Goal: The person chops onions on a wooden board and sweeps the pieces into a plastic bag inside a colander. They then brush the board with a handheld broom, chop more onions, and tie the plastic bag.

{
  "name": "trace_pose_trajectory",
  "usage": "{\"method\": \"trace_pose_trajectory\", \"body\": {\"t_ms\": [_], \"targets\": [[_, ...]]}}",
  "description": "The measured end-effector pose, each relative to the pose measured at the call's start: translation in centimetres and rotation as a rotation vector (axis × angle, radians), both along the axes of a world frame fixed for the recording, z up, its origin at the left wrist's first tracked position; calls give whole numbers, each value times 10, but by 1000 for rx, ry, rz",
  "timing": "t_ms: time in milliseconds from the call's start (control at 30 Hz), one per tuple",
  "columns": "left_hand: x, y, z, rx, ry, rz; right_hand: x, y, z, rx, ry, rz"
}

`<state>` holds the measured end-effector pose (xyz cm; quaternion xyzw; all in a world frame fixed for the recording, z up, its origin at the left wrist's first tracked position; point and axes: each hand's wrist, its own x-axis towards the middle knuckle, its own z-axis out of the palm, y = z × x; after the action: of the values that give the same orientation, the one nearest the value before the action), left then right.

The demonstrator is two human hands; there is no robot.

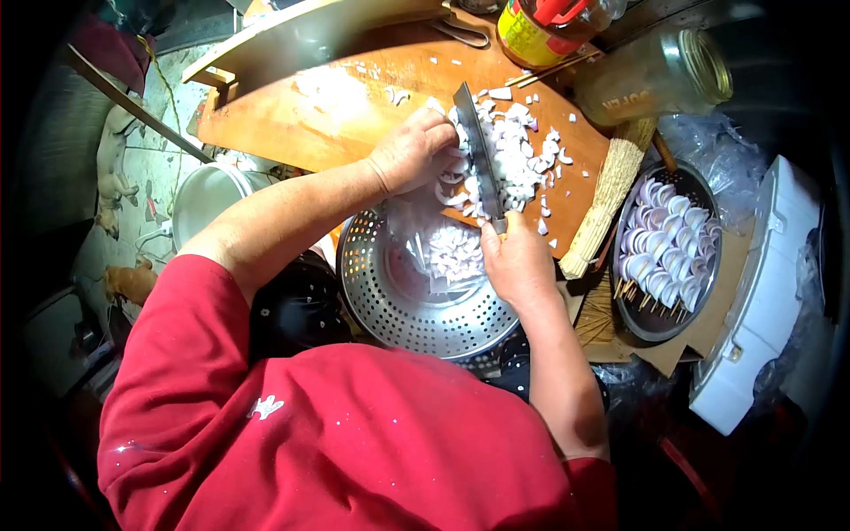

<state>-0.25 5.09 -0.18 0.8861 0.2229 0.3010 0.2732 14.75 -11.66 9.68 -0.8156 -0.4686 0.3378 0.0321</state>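
A cleaver (478,150) stands edge-down on the wooden board (292,119), its dark blade pointing away from me. My right hand (521,264) is closed around its handle at the board's near edge. Curled fingers of my left hand (414,152) press on onion just left of the blade; the fingertips are partly hidden. White and purple chopped onion (515,150) is heaped right of the blade, with curved onion slices (450,190) on its left. Below the board, a perforated metal colander (381,310) holds more diced onion (455,251).
At right, a dark oval basin (651,327) holds skewered onion slices (668,239). A straw brush (611,195) lies along the board. Behind are a glass jar (655,78) and a yellow-labelled bottle (531,35). A white bucket (204,208) stands left, a white foam piece (753,301) far right.
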Motion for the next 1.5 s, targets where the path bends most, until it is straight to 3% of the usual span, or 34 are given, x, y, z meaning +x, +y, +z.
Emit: {"method": "trace_pose_trajectory", "body": {"t_ms": [233, 500, 600, 733, 1100, 1333, 1367, 1500], "targets": [[-6, 0, -4, 104, 6, -8, -3, -7, 3, 176, 46, -1], [-17, 2, 0, 41, 98, -103, -4, -6, -4, 53, -13, 40], [-25, -3, 0, 7, 16, -106, -1, -13, 8, 200, -10, -26], [-19, -12, -2, 154, 243, -142, 13, -16, -8, 182, -1, -48], [20, -21, -13, 98, 117, 39, 18, -16, -11, 136, 23, -103], [15, -18, -7, 14, 29, 28, 12, -18, -3, 264, 62, -101], [13, -16, -11, 20, 10, 36, 12, -17, -7, 151, 64, -102], [9, -4, -2, 94, 89, 71, 10, -12, -1, 95, 22, -70]]}}
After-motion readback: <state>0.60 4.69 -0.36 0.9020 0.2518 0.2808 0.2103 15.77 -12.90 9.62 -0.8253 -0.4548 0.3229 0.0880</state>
